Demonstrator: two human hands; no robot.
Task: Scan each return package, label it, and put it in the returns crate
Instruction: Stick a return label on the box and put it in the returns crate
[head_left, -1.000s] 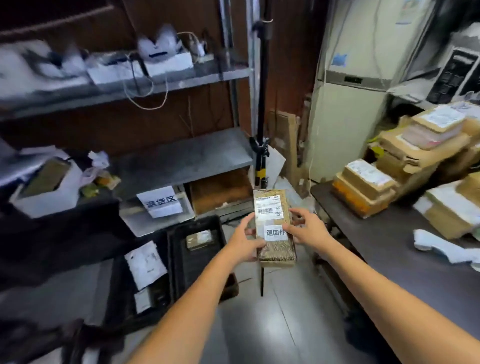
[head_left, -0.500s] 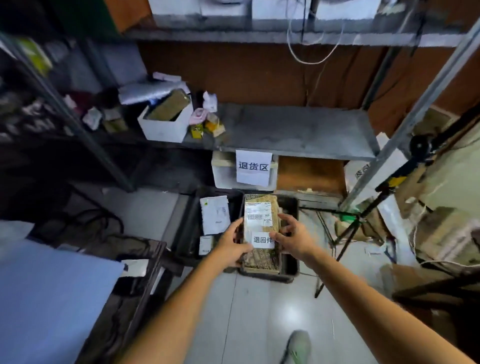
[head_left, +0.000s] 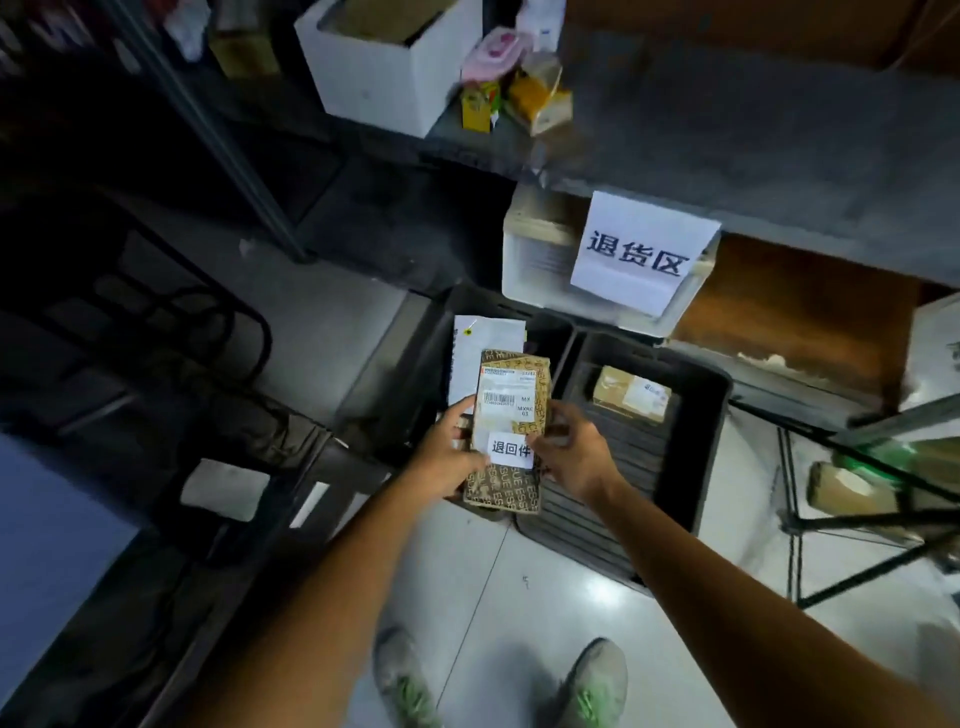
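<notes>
Brown package (head_left: 511, 410) gripped by left hand (head_left: 448, 460) and right hand (head_left: 579, 457) fingers (head_left: 563, 415), near black crate (head_left: 714, 415) holding parcel (head_left: 631, 393).

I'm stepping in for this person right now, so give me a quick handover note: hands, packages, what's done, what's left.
Left hand and right hand both grip the patterned package, held above the floor crates.
Its white return sticker is on; scanning can't be confirmed.
Left crate holds a white mailer; right crate holds a small box.
Still to do: set the package in a crate.
</notes>
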